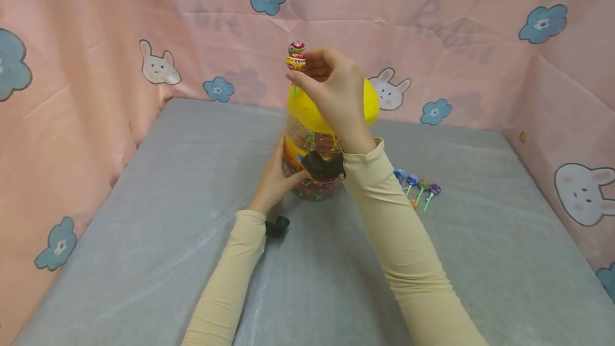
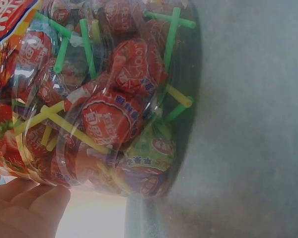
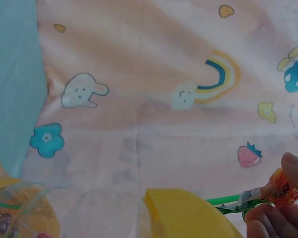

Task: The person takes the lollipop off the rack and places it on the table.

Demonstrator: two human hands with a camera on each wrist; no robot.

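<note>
A clear plastic jar (image 1: 314,135) with a yellow top (image 1: 307,111) stands on the table, with wrapped lollipops inside. My left hand (image 1: 276,180) grips its lower left side, fingers around the wall and thumb across the front. In the left wrist view, red and green wrapped lollipops (image 2: 114,116) with green and yellow sticks show through the jar wall. Up at the yellow top, my right hand (image 1: 336,87) pinches two lollipops (image 1: 296,62) by their heads, one red and green, one yellow and red. Their sticks (image 3: 222,200) point toward the yellow top in the right wrist view.
Several loose lollipops (image 1: 423,185) in blue, green, purple and orange wrappers lie on the grey table (image 1: 480,250) to the right, partly behind my right sleeve. A pink printed curtain (image 1: 326,25) hangs around the back and sides. Black wrist cameras (image 1: 277,227) sit on both wrists.
</note>
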